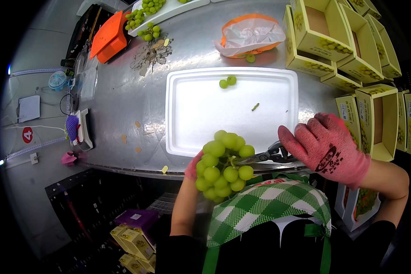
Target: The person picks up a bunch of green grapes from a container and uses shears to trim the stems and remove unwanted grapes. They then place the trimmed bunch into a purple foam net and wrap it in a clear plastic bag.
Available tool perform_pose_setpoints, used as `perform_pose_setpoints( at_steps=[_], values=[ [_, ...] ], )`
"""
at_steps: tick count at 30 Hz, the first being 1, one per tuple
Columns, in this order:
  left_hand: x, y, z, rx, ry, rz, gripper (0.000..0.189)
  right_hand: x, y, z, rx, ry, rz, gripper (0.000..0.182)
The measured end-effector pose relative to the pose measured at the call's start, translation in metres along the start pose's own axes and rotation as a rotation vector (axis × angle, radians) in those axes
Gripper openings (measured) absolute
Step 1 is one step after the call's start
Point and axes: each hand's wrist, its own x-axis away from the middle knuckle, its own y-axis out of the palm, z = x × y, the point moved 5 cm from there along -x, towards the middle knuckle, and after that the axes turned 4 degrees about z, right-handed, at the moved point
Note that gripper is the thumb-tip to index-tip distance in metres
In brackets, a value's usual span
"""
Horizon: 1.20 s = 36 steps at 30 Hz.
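Observation:
A bunch of green grapes (222, 167) hangs over the near edge of the table, held from behind by my left hand (193, 167), which the berries mostly cover. My right hand (328, 150), in a pink work glove bearing dark print, grips a pair of trimming snips (272, 154). Their narrow blades reach in among the berries beside the stem; whether they touch it I cannot tell. Beyond the bunch lies a white foam tray (205, 113). Two loose grapes (227, 82) and a short piece of green stem (255, 107) rest inside it.
Yellow grape-printed cartons (323, 30) are stacked along the right side. At the back stand an orange-edged bag (251, 36) and an orange bin (109, 37). Another white tray (171, 13) carries grape bunches. A small scale (85, 130) sits at the metal table's left edge.

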Motion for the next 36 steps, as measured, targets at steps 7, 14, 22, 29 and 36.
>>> perform_pose_setpoints(
  at_steps=[7,14,22,29,36],
  values=[
    [-0.007,0.02,0.005,-0.123,0.074,-0.072,0.081,-0.001,0.007,-0.003,0.012,-0.005,-0.005,0.042],
    [-0.026,0.036,0.007,0.122,0.121,-0.398,0.065,0.002,0.005,0.003,0.025,0.05,0.051,0.04],
    [-0.025,0.061,0.014,0.07,0.135,-0.528,0.055,-0.003,0.016,0.007,-0.033,0.018,-0.02,0.036],
    [-0.023,0.027,0.007,0.06,0.058,-0.37,0.056,0.013,0.041,0.013,-0.329,0.16,-0.136,0.04],
    [-0.022,0.004,0.002,0.066,0.027,-0.275,0.056,0.019,0.039,0.02,-0.43,0.25,-0.101,0.039]
  ],
)
